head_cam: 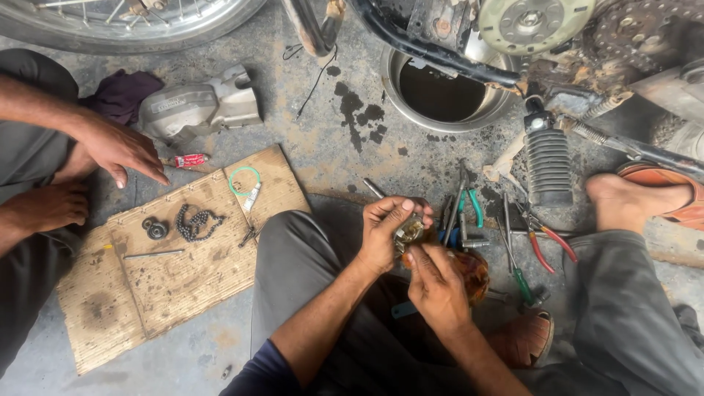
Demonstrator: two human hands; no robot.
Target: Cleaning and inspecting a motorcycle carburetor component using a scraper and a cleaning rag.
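Two hands of mine meet low in the centre: my left hand and right hand pinch a small metal part between closed fingertips. Pliers and screwdrivers lie at three o'clock; a chain on cardboard at nine.

Left hand curled, right hand beneath, fingertips meeting, forearms converging

Occluded and cropped items, head view

The small shiny metal part is mostly covered by the left hand and right hand; its kind cannot be determined. The spoked motorcycle wheel and toothed grey sprocket are cut by the top edge.
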